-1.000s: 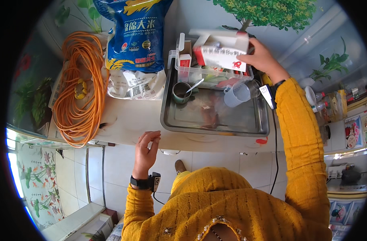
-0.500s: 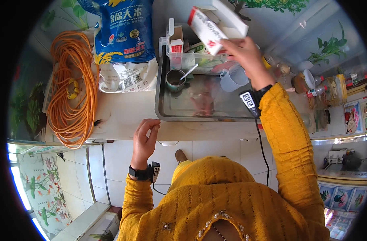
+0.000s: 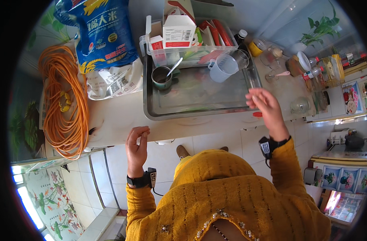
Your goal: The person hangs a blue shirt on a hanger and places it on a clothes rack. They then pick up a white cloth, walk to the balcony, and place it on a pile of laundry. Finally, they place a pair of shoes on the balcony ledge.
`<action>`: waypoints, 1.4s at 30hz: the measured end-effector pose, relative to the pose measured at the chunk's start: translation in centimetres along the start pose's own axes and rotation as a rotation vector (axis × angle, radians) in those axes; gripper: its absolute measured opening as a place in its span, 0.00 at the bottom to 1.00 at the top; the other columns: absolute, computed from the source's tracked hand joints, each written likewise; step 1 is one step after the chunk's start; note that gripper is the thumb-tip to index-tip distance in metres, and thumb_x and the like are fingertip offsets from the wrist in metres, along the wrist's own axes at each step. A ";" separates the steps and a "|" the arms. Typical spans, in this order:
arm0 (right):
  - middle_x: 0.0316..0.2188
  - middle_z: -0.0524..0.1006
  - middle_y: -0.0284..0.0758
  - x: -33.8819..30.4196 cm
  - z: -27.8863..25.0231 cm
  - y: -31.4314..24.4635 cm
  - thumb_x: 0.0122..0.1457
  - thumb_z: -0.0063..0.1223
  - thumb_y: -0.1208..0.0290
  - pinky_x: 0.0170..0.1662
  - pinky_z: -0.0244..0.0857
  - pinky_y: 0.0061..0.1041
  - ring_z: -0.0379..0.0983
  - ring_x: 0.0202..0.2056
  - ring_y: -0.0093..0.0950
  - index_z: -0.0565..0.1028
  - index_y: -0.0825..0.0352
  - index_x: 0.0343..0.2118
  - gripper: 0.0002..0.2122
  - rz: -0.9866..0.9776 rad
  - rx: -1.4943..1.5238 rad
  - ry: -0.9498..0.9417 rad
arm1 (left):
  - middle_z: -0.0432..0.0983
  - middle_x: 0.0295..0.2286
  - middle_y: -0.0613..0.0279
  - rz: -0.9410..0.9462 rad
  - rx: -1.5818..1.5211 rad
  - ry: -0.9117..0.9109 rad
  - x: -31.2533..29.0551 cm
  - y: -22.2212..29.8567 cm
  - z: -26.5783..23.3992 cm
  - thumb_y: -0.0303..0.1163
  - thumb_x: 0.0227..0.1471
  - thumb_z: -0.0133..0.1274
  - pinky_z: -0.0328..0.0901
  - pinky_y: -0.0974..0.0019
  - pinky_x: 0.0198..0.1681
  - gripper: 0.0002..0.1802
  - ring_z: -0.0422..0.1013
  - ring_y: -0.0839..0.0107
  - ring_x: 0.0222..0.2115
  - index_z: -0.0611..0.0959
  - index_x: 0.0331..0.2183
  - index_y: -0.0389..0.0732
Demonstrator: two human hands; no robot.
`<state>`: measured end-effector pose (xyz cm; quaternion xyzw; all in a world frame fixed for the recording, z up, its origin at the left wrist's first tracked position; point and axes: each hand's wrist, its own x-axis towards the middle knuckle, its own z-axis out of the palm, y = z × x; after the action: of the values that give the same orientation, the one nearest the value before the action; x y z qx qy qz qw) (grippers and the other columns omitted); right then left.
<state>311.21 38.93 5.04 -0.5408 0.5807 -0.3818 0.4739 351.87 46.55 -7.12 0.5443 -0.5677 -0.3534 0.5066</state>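
A white and red carton (image 3: 178,30) stands with its top open in a clear plastic bin (image 3: 191,52), at the back of a dark-rimmed tray (image 3: 199,112). Past the tray's near right corner, my right hand (image 3: 268,110) is in the air with its fingers loosely stretched and nothing in them. My left hand (image 3: 136,146) hangs by the counter's front edge, fingers bent but apart, holding nothing. In the tray sit a dark cup (image 3: 162,82) with a spoon (image 3: 174,66) leaning out of it, and a clear measuring jug (image 3: 223,68).
To the left lie a coil of orange hose (image 3: 65,108) and a blue rice bag (image 3: 107,36) on a white sack (image 3: 115,82). Glass jars (image 3: 300,105) and bottles crowd the counter's right end. A dark-capped bottle (image 3: 240,37) stands behind the tray.
My right hand has let go of the carton, which now stands in the bin, and has drawn back toward me. My left hand stays near the counter edge. The view has shifted slightly.
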 end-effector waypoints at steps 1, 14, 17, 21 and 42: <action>0.41 0.78 0.34 -1.5 -0.7 1.0 0.66 0.49 0.71 0.42 0.68 0.21 0.75 0.38 0.22 0.73 0.68 0.48 0.11 0.035 -0.019 0.031 | 0.75 0.34 0.60 0.001 0.005 0.001 0.2 0.2 0.0 0.17 0.58 0.47 0.67 0.72 0.42 0.08 0.73 0.72 0.36 0.80 0.38 0.32; 0.33 0.78 0.32 -4.3 -3.6 4.6 0.60 0.56 0.75 0.38 0.69 0.23 0.75 0.34 0.22 0.75 0.70 0.40 0.07 -0.255 -0.308 0.066 | 0.77 0.32 0.54 0.233 0.115 -0.328 7.6 10.4 8.9 0.21 0.52 0.55 0.70 0.67 0.35 0.10 0.75 0.63 0.31 0.81 0.40 0.35; 0.32 0.77 0.36 -5.2 -3.9 4.3 0.58 0.57 0.76 0.38 0.70 0.25 0.75 0.33 0.28 0.74 0.70 0.37 0.06 -0.281 -0.411 -0.013 | 0.77 0.34 0.51 0.252 0.224 -0.446 10.4 12.1 13.2 0.28 0.52 0.57 0.71 0.62 0.35 0.16 0.76 0.59 0.32 0.80 0.45 0.39; 0.32 0.77 0.38 -6.1 -5.1 4.7 0.58 0.56 0.75 0.39 0.70 0.25 0.75 0.33 0.30 0.75 0.70 0.37 0.06 -0.271 -0.372 -0.072 | 0.76 0.32 0.52 0.401 0.521 -0.370 14.1 11.8 17.6 0.33 0.50 0.58 0.70 0.56 0.34 0.19 0.75 0.54 0.33 0.79 0.45 0.42; 0.54 0.70 0.41 -1.8 -6.6 4.9 0.59 0.54 0.77 0.43 0.68 0.24 0.74 0.35 0.23 0.68 0.71 0.54 0.19 -0.364 0.023 -0.660 | 0.75 0.30 0.57 0.097 0.040 -0.441 -1.9 16.0 11.6 0.29 0.47 0.64 0.68 0.61 0.35 0.11 0.72 0.57 0.32 0.79 0.32 0.39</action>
<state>303.50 40.81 2.33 -0.7238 0.2868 -0.2712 0.5660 336.36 49.22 5.03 0.4360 -0.6969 -0.4278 0.3759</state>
